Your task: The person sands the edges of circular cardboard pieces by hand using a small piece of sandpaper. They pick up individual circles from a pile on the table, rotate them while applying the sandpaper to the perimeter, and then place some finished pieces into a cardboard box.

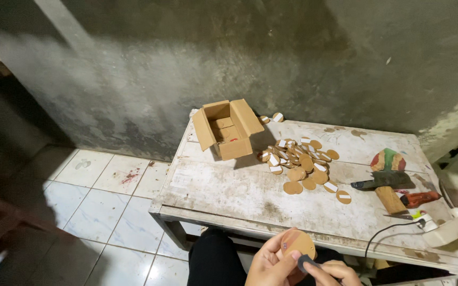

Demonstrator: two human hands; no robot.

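— While gripping the round tan wooden disc (299, 243) low over the lap, left hand (272, 263) curled closed around its lower edge, thumb pressed on the face. Could slip if that thumb loosens; only the rim is pinched.

— Right hand (336, 272) closed too, fingers folded on a small dark grey pad (307, 262) touching the disc's bottom edge. Cannot tell what sort of pad. Could skid off the edge onto the left thumb just beside it.

— Held clear of the worn whitewashed wooden table (229, 190), in front of its near edge, above the dark trousers (213, 259). If dropped, likely down to the pale tiled floor (96, 206) rather than onto the top.

— Farther right, black cable (385, 233) hanging over the table edge up to a white plug block (451, 229). Near the right elbow's side; could snag on a wide swing and drag the block.

— Beyond that, hatchet-like tool with a wooden handle (389, 197) lying flat, next to an orange-handled tool (420, 198). Well apart from both hands, little risk unless reached across.

— Mid-table, loose heap of tan discs, some with white strips (303, 161). Stragglers near the heap's front could be knocked off by a sleeve.

— Farthest, open brown cardboard box (228, 128) tipped on its side at the back corner, by the stained grey wall (250, 58). Looks precarious; a bump on the table could tip it over the edge.
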